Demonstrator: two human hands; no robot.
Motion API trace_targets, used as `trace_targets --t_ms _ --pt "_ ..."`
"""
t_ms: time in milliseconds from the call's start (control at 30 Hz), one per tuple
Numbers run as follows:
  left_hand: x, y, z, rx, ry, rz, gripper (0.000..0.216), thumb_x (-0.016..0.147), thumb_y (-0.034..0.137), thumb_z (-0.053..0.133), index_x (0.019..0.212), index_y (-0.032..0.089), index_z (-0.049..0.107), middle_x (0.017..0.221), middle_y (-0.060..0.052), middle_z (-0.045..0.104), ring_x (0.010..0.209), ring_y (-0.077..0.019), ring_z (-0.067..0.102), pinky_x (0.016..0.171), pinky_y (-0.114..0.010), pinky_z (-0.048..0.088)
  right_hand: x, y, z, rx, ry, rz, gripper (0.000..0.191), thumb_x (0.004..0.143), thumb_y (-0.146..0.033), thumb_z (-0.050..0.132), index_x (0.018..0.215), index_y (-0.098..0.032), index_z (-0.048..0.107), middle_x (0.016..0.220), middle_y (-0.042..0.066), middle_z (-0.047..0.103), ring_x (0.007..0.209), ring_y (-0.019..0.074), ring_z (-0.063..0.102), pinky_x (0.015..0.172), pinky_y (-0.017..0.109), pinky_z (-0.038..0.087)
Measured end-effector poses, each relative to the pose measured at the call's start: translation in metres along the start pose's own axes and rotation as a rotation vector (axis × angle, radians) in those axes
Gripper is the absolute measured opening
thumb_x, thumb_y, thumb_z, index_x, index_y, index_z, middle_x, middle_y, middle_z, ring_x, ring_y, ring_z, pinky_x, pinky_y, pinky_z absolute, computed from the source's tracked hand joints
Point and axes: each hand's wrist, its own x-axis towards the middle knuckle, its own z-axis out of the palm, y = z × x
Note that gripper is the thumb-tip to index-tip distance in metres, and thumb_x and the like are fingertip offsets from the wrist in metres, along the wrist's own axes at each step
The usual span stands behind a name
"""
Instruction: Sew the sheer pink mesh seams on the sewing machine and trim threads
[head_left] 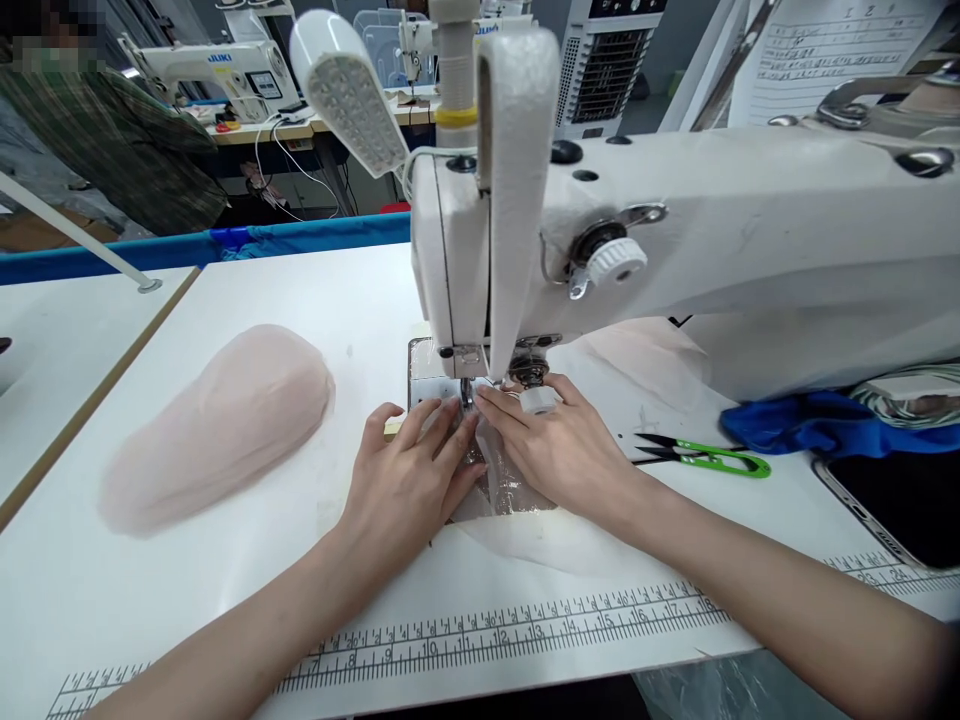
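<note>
My left hand (405, 475) lies flat with its fingers stretched out on a sheer pale pink fabric piece (517, 530), just in front of the presser foot (466, 392) of the white sewing machine (675, 250). My right hand (559, 445) presses the same fabric from the right, fingers extended toward the needle, with a white ring-like thing (538, 401) on one finger. Both sets of fingertips nearly meet at the needle. The fabric runs under the foot and over the metal plate.
A stack of sheer pink fabric pieces (217, 425) lies at the left. Green thread snips (705, 457), blue cloth (810, 420) and a phone (892, 500) lie at the right. A ruler strip (525, 625) lines the table's front edge. A lamp (349, 90) hangs above; another person (105, 130) stands behind.
</note>
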Motion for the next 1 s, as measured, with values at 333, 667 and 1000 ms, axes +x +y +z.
trace_targets --t_ms 333,667,1000 --pt "-0.005 -0.005 -0.017 -0.028 -0.022 -0.027 0.028 0.094 0.034 0.051 0.116 0.020 0.063 0.117 -0.004 0.069 0.095 -0.0232 0.061 0.084 -0.042 0.034 -0.003 0.005 -0.022 0.127 0.046 0.045 0.024 0.091 -0.009 0.045 0.094 -0.017 0.068 0.095 0.006 0.072 0.097 0.0225 0.060 0.087 0.039 0.041" --pt "0.003 -0.021 -0.036 -0.418 -0.413 -0.034 0.025 0.100 0.027 0.035 0.095 0.021 0.058 0.098 0.001 0.065 0.069 -0.0128 0.057 0.064 -0.030 0.039 -0.018 0.006 -0.060 0.732 -0.354 0.241 0.019 0.095 -0.018 0.044 0.082 -0.021 0.058 0.074 -0.003 0.062 0.056 0.0098 0.056 0.050 0.024 0.035" --pt "0.031 -0.020 -0.032 -0.468 -0.518 -0.187 0.025 0.086 0.018 0.050 0.108 0.022 0.061 0.080 0.000 0.059 0.061 -0.0129 0.054 0.053 -0.025 0.038 -0.008 0.005 -0.040 0.504 -0.025 0.185 0.012 0.088 -0.017 0.056 0.088 -0.018 0.068 0.075 0.001 0.063 0.064 0.0118 0.056 0.047 0.023 0.031"
